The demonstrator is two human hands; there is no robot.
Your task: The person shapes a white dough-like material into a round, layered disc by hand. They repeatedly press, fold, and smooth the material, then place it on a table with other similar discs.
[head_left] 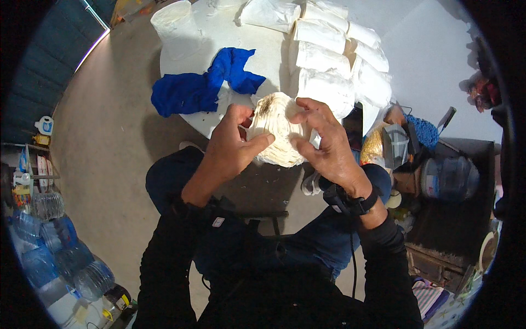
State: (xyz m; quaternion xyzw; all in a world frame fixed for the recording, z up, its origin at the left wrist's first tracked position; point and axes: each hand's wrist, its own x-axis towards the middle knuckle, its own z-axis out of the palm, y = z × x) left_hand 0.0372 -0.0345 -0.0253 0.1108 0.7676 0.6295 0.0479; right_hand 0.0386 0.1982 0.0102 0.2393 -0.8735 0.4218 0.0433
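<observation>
Between my two hands, at the near edge of the round white table [219, 24], is a cream-white bundle [278, 134] of many thin, wavy folds with a dark patch at its far end; I cannot tell its kind. My left hand [233, 140] grips its left side, with the thumb lying across the folds. On the right side my right hand [327, 142] holds it with curved fingers and thumb. A crumpled blue cloth [189, 92] lies just beyond my left hand. Several white wrapped packages [323, 55] sit in rows beyond my right hand.
A white bag-like roll [175, 24] stands at the table's far left. To the right are a clear water jug [450, 178], a blue bumpy bundle [422, 131] and a dark cabinet [455, 219]. Several big plastic bottles [60, 241] crowd the lower left.
</observation>
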